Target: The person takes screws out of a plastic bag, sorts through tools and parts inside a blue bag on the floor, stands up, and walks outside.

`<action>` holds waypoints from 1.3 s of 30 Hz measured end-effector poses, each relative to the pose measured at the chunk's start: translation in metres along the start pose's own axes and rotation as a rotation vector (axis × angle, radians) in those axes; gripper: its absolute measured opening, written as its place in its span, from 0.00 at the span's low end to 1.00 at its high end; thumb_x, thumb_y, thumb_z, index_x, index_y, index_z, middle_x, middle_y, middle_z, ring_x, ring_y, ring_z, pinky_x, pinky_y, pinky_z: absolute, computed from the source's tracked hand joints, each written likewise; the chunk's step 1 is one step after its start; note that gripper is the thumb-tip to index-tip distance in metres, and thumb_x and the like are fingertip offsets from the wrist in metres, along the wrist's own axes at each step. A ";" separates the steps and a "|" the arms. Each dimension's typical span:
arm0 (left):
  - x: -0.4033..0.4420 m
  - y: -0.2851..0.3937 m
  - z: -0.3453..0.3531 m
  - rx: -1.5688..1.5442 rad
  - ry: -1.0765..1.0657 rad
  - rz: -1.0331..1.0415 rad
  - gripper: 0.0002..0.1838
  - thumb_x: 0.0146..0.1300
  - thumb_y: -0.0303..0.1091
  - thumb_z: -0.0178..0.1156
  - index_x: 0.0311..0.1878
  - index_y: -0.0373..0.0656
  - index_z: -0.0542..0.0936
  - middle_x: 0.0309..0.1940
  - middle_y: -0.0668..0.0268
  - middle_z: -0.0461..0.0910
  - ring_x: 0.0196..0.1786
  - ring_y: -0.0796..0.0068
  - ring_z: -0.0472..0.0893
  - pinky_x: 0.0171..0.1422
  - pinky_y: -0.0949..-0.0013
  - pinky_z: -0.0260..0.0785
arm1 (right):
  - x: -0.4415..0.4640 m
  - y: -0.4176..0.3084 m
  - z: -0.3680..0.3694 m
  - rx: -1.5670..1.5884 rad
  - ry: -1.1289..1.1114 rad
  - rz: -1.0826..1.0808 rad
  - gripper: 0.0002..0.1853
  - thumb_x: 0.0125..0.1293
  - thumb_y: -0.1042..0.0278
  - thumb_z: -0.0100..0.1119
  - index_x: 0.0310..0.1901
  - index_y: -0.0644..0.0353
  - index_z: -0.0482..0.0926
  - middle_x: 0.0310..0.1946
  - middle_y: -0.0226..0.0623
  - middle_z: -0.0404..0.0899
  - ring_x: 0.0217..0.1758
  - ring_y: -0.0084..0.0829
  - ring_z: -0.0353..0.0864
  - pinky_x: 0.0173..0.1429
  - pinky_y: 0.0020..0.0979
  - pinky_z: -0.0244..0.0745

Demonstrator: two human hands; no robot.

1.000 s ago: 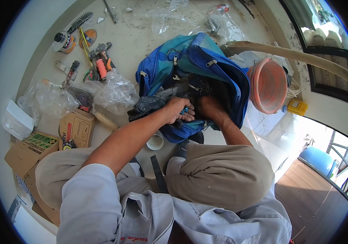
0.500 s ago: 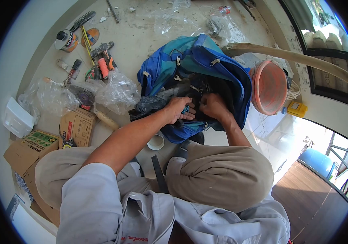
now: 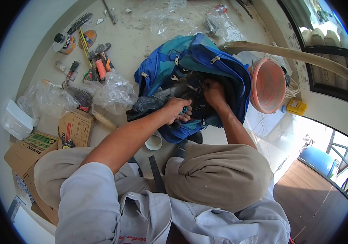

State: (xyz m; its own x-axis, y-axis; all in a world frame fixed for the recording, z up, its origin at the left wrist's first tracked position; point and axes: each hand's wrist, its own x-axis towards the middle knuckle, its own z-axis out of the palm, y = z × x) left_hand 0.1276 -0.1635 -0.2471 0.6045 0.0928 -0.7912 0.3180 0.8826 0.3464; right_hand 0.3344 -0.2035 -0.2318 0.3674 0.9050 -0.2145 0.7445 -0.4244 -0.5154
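Note:
A blue and teal zippered bag lies unzipped on the floor in front of my knees, its dark inside full of loose items. At the bag's near left opening, my left hand is closed around several small blue-green pieces, too small to name. My right hand reaches down inside the bag, fingers curled; their tips are hidden in the dark interior. A wrench shows near the inner far wall. Black plastic bunches at the bag's left edge beside my left wrist.
Left of the bag lie clear plastic, a hammer, a tape measure and cardboard boxes. An orange bucket stands to the right, beneath a long pole. A white cup-like container sits near my feet.
My right hand has moved farther into the bag, away from me and slightly right. My left hand stays closed on the small pieces. The whole view has shifted slightly.

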 end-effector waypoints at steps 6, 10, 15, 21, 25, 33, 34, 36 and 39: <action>-0.003 -0.001 0.003 0.009 0.010 0.023 0.19 0.72 0.45 0.62 0.47 0.35 0.80 0.37 0.56 0.82 0.34 0.62 0.86 0.35 0.65 0.82 | 0.013 0.010 0.023 -0.094 0.037 -0.070 0.10 0.66 0.69 0.60 0.47 0.57 0.86 0.44 0.57 0.85 0.49 0.59 0.84 0.55 0.50 0.78; -0.003 -0.002 0.002 -0.019 -0.002 0.022 0.18 0.71 0.43 0.63 0.47 0.34 0.79 0.37 0.56 0.82 0.35 0.61 0.86 0.37 0.64 0.83 | 0.009 0.007 0.021 -0.130 0.024 -0.013 0.09 0.66 0.70 0.59 0.45 0.57 0.86 0.43 0.56 0.85 0.48 0.58 0.84 0.54 0.51 0.78; -0.001 -0.003 -0.001 -0.039 -0.010 0.035 0.17 0.70 0.41 0.62 0.47 0.33 0.79 0.37 0.56 0.83 0.35 0.61 0.87 0.38 0.63 0.84 | 0.005 0.013 0.011 -0.061 -0.036 -0.118 0.11 0.64 0.71 0.61 0.47 0.57 0.86 0.44 0.54 0.86 0.48 0.56 0.85 0.54 0.49 0.80; 0.001 -0.003 0.000 -0.035 -0.012 0.023 0.16 0.71 0.39 0.62 0.47 0.33 0.79 0.38 0.55 0.83 0.36 0.60 0.86 0.38 0.62 0.84 | -0.002 0.016 0.019 -0.069 -0.002 -0.165 0.13 0.61 0.72 0.64 0.48 0.58 0.86 0.44 0.54 0.86 0.48 0.55 0.86 0.56 0.48 0.80; 0.003 -0.004 -0.002 -0.037 -0.030 0.020 0.16 0.71 0.40 0.62 0.47 0.33 0.79 0.38 0.55 0.82 0.36 0.60 0.86 0.39 0.62 0.84 | -0.003 0.006 0.014 -0.113 -0.046 -0.078 0.14 0.61 0.72 0.65 0.49 0.58 0.85 0.44 0.56 0.86 0.49 0.57 0.85 0.56 0.50 0.80; -0.001 -0.002 -0.001 -0.037 -0.028 0.028 0.16 0.71 0.39 0.62 0.48 0.33 0.79 0.38 0.54 0.82 0.37 0.59 0.87 0.40 0.62 0.84 | -0.004 0.013 0.019 -0.162 -0.022 -0.106 0.12 0.61 0.69 0.66 0.47 0.58 0.85 0.43 0.56 0.85 0.48 0.57 0.85 0.54 0.50 0.80; 0.000 -0.003 -0.001 -0.035 -0.033 0.030 0.16 0.71 0.39 0.62 0.48 0.33 0.79 0.38 0.54 0.82 0.37 0.59 0.87 0.40 0.62 0.84 | -0.005 0.012 0.019 -0.162 -0.009 -0.115 0.12 0.61 0.69 0.66 0.46 0.58 0.85 0.43 0.56 0.85 0.47 0.57 0.85 0.54 0.50 0.80; 0.000 -0.003 -0.003 -0.033 -0.043 0.032 0.16 0.71 0.39 0.62 0.48 0.33 0.79 0.38 0.54 0.82 0.37 0.59 0.87 0.40 0.62 0.84 | -0.004 0.013 0.018 -0.159 -0.051 -0.102 0.11 0.60 0.68 0.67 0.45 0.58 0.85 0.42 0.55 0.85 0.47 0.57 0.85 0.54 0.50 0.80; -0.001 -0.003 -0.001 -0.021 -0.032 0.029 0.16 0.71 0.39 0.62 0.48 0.33 0.79 0.38 0.55 0.82 0.37 0.59 0.87 0.40 0.62 0.84 | -0.006 0.009 0.013 -0.161 -0.078 -0.059 0.11 0.60 0.67 0.68 0.44 0.58 0.85 0.41 0.55 0.86 0.47 0.57 0.86 0.53 0.49 0.80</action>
State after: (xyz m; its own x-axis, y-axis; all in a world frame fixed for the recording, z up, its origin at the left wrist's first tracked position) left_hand 0.1255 -0.1652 -0.2481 0.6362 0.1040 -0.7645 0.2851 0.8890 0.3582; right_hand 0.3318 -0.2127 -0.2460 0.2807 0.9255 -0.2544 0.8454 -0.3639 -0.3911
